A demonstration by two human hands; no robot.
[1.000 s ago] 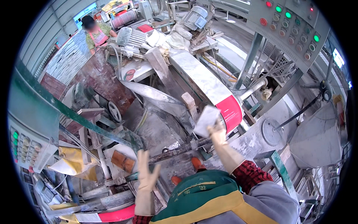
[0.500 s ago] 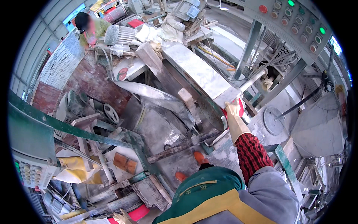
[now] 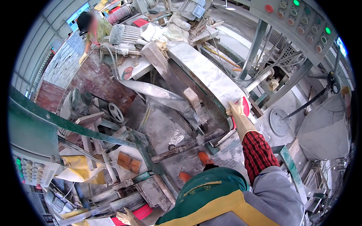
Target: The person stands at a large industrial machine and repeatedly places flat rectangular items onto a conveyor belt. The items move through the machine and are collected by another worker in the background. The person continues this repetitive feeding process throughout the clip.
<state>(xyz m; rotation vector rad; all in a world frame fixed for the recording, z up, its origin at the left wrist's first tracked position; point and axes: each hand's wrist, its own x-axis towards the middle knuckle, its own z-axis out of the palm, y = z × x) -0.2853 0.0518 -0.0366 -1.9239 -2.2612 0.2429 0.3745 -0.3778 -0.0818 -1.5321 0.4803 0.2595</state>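
My right hand (image 3: 236, 108), in a cream rubber glove, lies with its fingers stretched over the near end of a long white slab-like surface (image 3: 211, 67). That surface lies along a narrow machine bed, and a red rounded part (image 3: 246, 107) shows beside the glove. At the lower left, my left hand (image 3: 127, 217), in a similar glove, has its fingers apart. It is beside another red part (image 3: 141, 212) at the end of a second machine bed. Nothing shows in the left hand; its underside is hidden.
A control panel with lit buttons (image 3: 298, 22) hangs at upper right, another (image 3: 34, 169) at left. A green rail (image 3: 75, 126) crosses the left side. A co-worker (image 3: 94, 32) stands beyond dark red slabs (image 3: 94, 81). A wooden block (image 3: 129, 162) lies near the left bed.
The view has shifted slightly. A pale seam near the white surface's end is gone, and white now reaches my right glove. The co-worker's gloved hand has come into view over the slabs.
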